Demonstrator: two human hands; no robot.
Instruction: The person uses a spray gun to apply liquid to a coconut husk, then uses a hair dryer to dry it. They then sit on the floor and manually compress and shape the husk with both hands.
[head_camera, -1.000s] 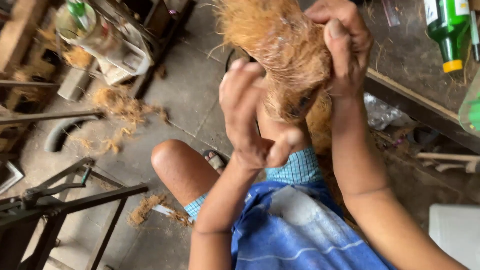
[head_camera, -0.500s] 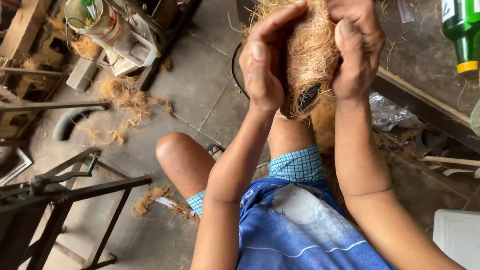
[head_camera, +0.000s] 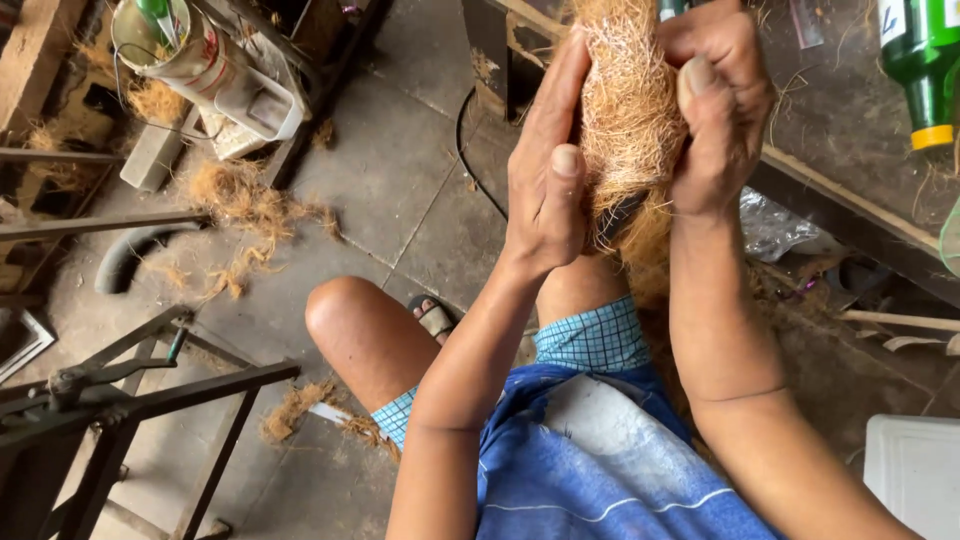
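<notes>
Grey concrete floor (head_camera: 400, 190), littered with loose fibre, lay under a seated person. Both hands pressed a bundle of coconut fibre (head_camera: 625, 120) between them above the knees: the left hand (head_camera: 548, 170) flat against its left side with fingers straight, the right hand (head_camera: 718, 105) curled around its right side. The step seemed to be compacting or shaping the bundle; a next move would call for steady, even pressure. Counted: one bundle, two hands, one green bottle (head_camera: 925, 70) right of the bundle, one metal frame (head_camera: 120, 400) far left below it.
</notes>
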